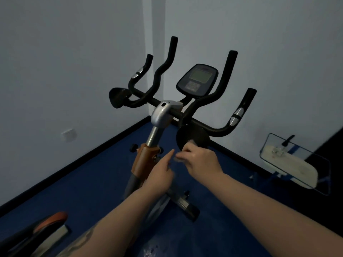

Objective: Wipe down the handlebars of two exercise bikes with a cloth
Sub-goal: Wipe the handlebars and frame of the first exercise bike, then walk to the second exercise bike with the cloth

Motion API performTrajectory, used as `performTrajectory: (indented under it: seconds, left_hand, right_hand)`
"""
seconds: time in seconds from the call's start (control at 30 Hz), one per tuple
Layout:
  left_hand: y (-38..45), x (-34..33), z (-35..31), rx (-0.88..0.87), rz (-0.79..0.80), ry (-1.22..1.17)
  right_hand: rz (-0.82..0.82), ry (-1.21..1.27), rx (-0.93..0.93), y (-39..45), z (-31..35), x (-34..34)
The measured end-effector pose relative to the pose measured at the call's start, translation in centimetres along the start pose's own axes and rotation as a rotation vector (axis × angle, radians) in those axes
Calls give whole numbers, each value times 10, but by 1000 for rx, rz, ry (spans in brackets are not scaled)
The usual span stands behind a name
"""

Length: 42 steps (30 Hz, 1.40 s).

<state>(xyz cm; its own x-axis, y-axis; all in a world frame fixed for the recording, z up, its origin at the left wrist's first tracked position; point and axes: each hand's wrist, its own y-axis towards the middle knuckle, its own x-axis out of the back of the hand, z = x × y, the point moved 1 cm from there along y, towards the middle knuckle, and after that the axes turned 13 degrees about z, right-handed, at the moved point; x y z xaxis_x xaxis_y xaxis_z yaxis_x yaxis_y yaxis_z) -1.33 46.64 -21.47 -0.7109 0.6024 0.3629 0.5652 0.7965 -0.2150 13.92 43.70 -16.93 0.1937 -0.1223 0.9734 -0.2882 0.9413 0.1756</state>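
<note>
Nearest, bottom left, part of a second bike (46,229) is cut off by the frame edge; its handlebars are not in view. Both forearms reach in. Left hand (161,173) is loosely extended with the index finger pointing, holding nothing clear. Right hand (201,161) has fingers curled, pinching something small and pale, probably the cloth (190,142), blurred and hard to confirm, just below the right elbow pad (192,136). Likely regripping the cloth: bunch it, wrap it round a grip, then stroke along each bend. Beyond are the handlebars (213,127) and the console (197,79). Dim light hides the dirt.
</note>
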Motion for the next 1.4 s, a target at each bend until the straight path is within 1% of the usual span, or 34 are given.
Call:
performTrajectory:
  seconds: [0.07,0.13,0.27,0.33,0.43,0.6,0.7,0.8,0.87,0.97,1.1,1.23,1.33,1.4]
  left_hand:
    - [-6,-5,12,0,2,19]
    - [-20,-11,25,6,-45,45]
    - [-65,-26,63,89,-160,59]
    - [-85,-33,83,158,-192,80]
    - [-123,-57,110,279,-221,33]
    - [-206,-122,144,428,-238,-23]
    - [-249,-134,155,485,-298,-35]
    - [-317,-145,173,597,-340,-73]
    - [-361,-149,183,662,-399,-96]
    - [-412,-145,195,693,-539,-136]
    - [-478,-138,214,704,-610,-166]
    - [-552,-99,245,678,-697,-183]
    - [-623,-66,272,715,-693,-182]
    - [-666,-41,292,745,-724,-184]
  right_hand:
    - [67,128,-113,-14,1,-11]
    - [148,256,-263,-42,3,-32]
    - [134,623,-555,-106,15,-77]
    - [143,734,-599,-125,25,-92]
    - [181,799,-573,-156,41,-104]
    - [321,853,-508,-213,74,-130]
    - [407,864,-451,-225,100,-147]
    - [531,837,-376,-256,145,-163]
    - [595,825,-303,-275,173,-168]
    - [663,783,-213,-281,214,-170]
    - [707,735,-131,-286,282,-179]
    - [716,736,-83,-281,376,-197]
    - [730,790,-83,-286,459,-207]
    - [736,848,-75,-287,510,-213]
